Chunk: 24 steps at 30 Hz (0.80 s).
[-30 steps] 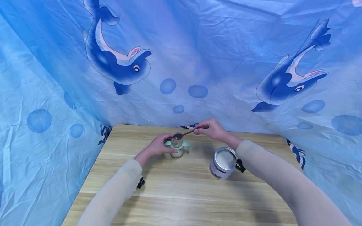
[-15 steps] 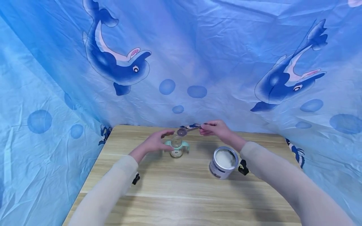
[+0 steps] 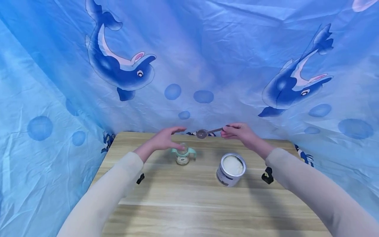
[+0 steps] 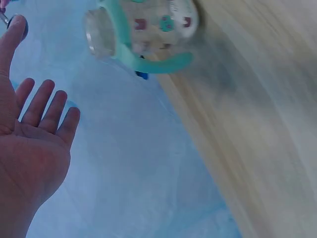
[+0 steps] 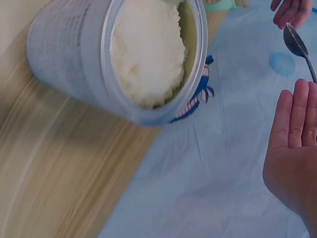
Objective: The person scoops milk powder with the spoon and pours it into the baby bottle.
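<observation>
A small clear baby bottle [image 3: 182, 160] with a mint-green handled collar [image 4: 124, 44] stands uncapped on the table. Behind and above it my left hand [image 3: 164, 139] is raised with fingers spread, holding nothing; in the left wrist view the left palm [image 4: 34, 153] shows bare. My right hand [image 3: 241, 133] pinches the handle end of a brown spoon [image 3: 202, 134], whose bowl hangs to the right of the bottle's mouth. In the right wrist view the spoon [image 5: 295, 40] points away from the right hand [image 5: 297, 148]. An open tin of pale powder [image 3: 233, 165] stands below the right forearm.
The wooden table [image 3: 177, 200] ends at a blue dolphin-print curtain [image 3: 183, 59] behind and at the sides. Black clips [image 3: 267, 176] show at both sleeves.
My left hand has let go of the bottle and lifted away from it. My right hand has drawn the spoon from over the bottle's mouth up and to the right.
</observation>
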{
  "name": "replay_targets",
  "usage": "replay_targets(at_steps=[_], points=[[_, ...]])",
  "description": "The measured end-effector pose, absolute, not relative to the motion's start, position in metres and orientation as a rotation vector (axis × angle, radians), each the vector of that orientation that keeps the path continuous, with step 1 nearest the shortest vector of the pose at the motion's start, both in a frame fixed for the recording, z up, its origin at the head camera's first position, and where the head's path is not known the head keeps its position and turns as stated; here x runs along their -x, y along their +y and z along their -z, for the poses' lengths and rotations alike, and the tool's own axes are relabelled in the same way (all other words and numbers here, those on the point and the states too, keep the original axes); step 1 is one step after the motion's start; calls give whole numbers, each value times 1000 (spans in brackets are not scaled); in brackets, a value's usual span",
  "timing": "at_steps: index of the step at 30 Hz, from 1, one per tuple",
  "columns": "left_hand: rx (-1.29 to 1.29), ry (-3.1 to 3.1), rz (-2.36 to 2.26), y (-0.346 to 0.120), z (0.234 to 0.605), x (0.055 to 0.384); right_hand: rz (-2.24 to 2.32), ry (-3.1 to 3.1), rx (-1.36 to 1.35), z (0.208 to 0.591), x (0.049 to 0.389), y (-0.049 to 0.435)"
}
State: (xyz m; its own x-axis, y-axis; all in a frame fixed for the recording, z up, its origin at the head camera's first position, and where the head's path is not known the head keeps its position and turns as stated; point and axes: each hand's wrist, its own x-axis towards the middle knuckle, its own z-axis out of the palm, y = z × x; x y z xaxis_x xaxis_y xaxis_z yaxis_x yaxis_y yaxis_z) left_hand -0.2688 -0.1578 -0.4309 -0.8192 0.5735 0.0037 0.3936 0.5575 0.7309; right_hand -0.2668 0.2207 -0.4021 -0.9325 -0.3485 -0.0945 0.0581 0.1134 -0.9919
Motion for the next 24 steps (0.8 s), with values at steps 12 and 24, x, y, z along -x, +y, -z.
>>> replay_targets(at_steps=[12, 24], points=[[-916, 2568, -922, -123, 408, 268, 1929, 2101, 250, 393, 237, 267], [-961, 2491, -976, -75, 410, 256, 1861, 2280, 168, 398, 198, 309]])
